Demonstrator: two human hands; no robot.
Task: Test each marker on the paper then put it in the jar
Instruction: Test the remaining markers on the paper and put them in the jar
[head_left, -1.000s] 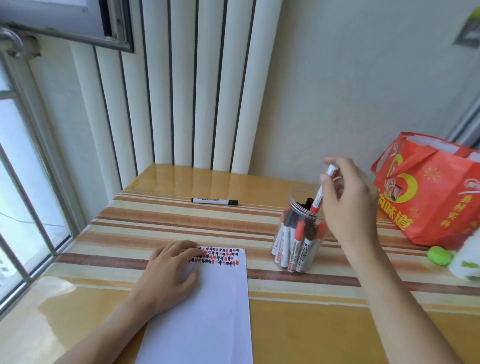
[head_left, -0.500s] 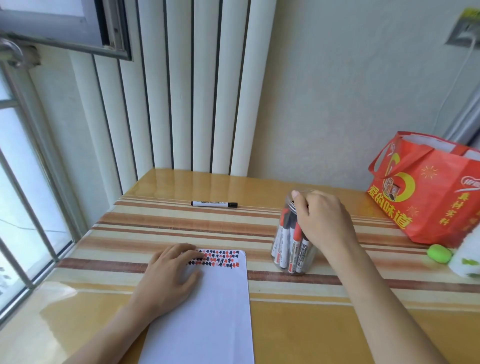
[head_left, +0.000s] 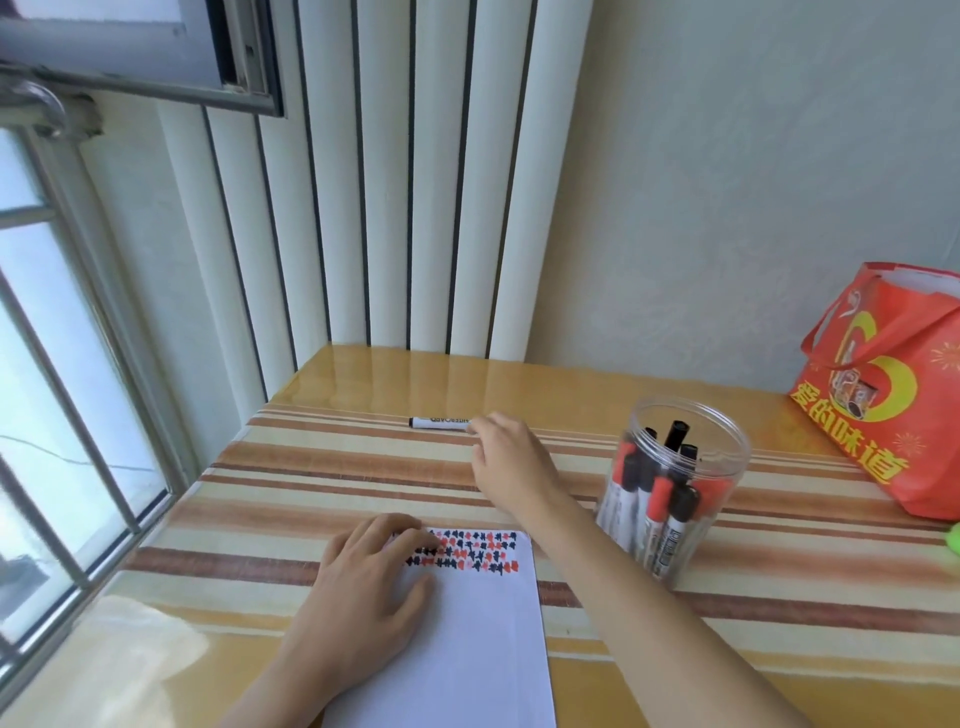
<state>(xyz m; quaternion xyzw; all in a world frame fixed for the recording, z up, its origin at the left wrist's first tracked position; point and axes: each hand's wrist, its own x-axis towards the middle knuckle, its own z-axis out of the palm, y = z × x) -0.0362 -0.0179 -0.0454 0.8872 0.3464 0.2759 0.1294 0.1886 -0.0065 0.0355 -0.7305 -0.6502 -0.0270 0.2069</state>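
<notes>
Your right hand (head_left: 506, 457) is out over the striped table (head_left: 311, 467), fingertips at the near end of the last loose marker (head_left: 439, 422), a black-capped whiteboard one lying flat near the far edge. Fingers look loosely spread, holding nothing; can't tell if they touch the barrel yet. Your left hand (head_left: 363, 587) lies flat w/ straight fingers on the paper (head_left: 467, 649), pinning its top left corner over the rows of red & black test marks.

Risks from here:
- Marker is round & lies on a glossy top. A nudge at one end instead of a pinch probably rolls or spins it toward the back edge by the white pipes (head_left: 415, 182). Get thumb & finger on both sides of the barrel.
- Your right forearm passes just beside the jar (head_left: 675, 488), which is tall, clear & stuffed w/ markers standing up. Swing the elbow out on the way back and you could tip it.
- Lift the left hand early and the sheet may slide when you make the stroke.
- Cap is on; pulling it one-handed could flick the marker away.

The red bag (head_left: 893, 395) sits well apart, no issue.
</notes>
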